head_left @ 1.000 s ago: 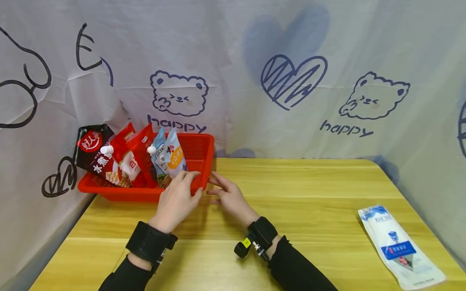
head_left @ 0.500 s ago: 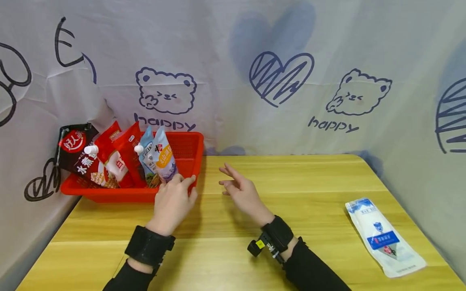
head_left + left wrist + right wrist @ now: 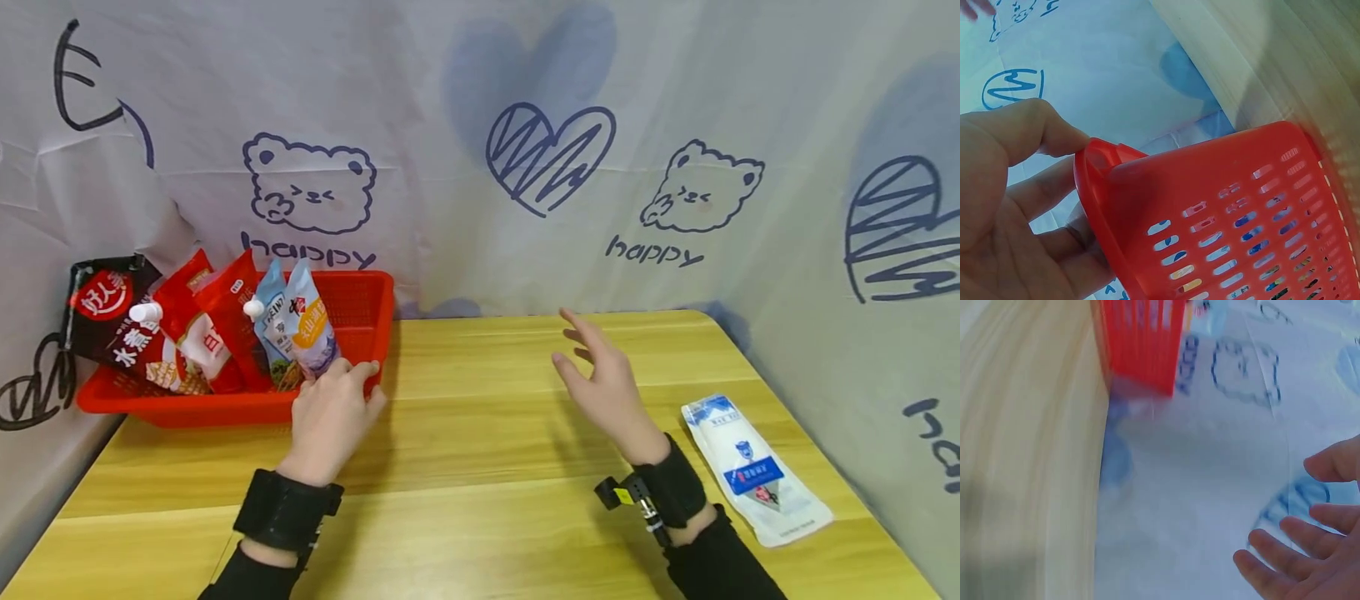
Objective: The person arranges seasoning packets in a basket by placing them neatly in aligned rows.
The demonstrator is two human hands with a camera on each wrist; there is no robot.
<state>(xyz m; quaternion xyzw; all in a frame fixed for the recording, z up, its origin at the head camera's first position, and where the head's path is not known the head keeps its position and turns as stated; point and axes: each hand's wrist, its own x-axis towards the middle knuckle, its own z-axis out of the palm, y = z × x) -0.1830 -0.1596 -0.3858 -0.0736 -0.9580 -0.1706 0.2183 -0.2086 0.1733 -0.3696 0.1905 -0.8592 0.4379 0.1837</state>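
At the front right corner of a red plastic basket (image 3: 210,410), my left hand (image 3: 330,417) holds the rim. The left wrist view shows the thumb pressed on the outer edge of the red basket (image 3: 1210,206), with the fingers on the other side of the rim. Upright in the basket stand several food pouches, among them a black pouch (image 3: 112,308), a red pouch (image 3: 234,312) and a light blue and orange pouch (image 3: 311,321). My right hand (image 3: 603,387) hovers over the table with spread fingers and nothing in it. A white and blue pouch (image 3: 753,471) lies flat to its right.
The wooden table (image 3: 480,417) runs back to a white cloth backdrop (image 3: 420,100) with drawn bears and hearts. Cloth also hangs along the left and right sides. The basket sits at the table's back left, near the cloth.
My right hand has left the basket's right corner and moved right, toward the white and blue pouch. The left hand stays at the rim. The head view has turned right.
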